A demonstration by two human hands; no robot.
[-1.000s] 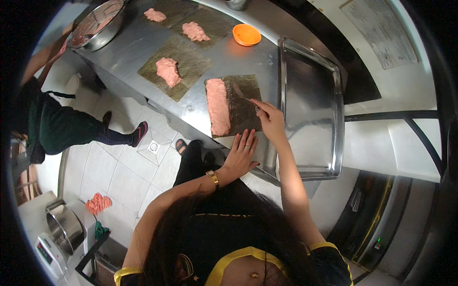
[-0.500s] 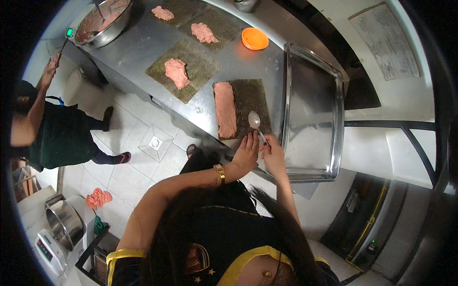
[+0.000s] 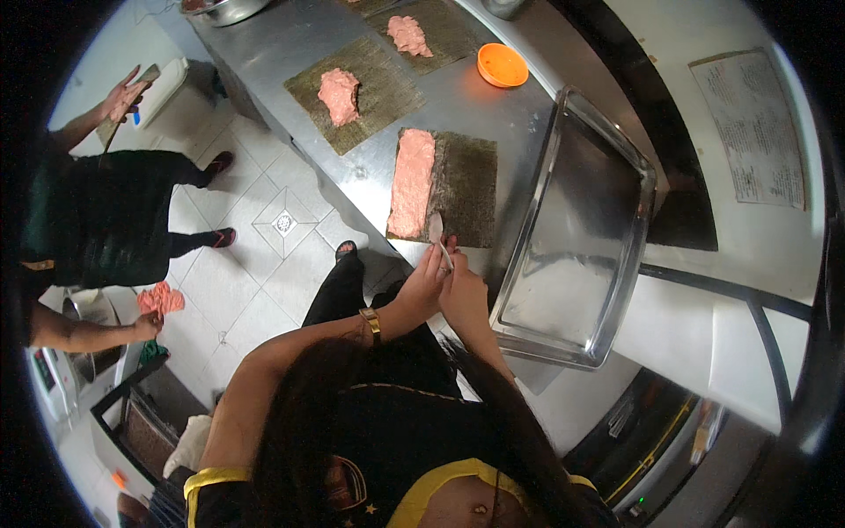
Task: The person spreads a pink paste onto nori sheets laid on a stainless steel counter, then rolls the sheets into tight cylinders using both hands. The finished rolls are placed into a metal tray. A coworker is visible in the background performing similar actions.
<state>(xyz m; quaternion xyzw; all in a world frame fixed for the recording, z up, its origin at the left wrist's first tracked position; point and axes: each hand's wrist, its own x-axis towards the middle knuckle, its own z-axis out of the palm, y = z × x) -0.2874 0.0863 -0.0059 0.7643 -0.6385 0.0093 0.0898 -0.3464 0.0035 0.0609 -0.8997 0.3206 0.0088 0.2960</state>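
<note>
A spoon (image 3: 437, 231) points its bowl away from me, over the near part of a dark green seaweed sheet (image 3: 468, 189) and beside the meat paste. My right hand (image 3: 464, 292) is closed around its handle. My left hand (image 3: 422, 282) touches my right at the sheet's near edge, its fingers bunched against the handle; what they pinch, if anything, is hidden. Pink meat paste (image 3: 412, 183) covers the sheet's left side in a long flat strip. Further left, another seaweed sheet (image 3: 387, 86) carries a rough lump of paste (image 3: 339, 97).
A large metal tray (image 3: 576, 238) stands right of my hands. At the table's far side is an orange bowl (image 3: 503, 66), near another paste lump (image 3: 410, 36). A metal basin (image 3: 224, 9) shows at the upper left. A co-worker (image 3: 97, 211) in dark clothing stands left, holding a flat tool (image 3: 128, 107).
The spoon has shifted left toward the paste strip, and my two hands have come together. The view has turned and moved. The co-worker's other arm now reaches toward a pink cloth-like thing.
</note>
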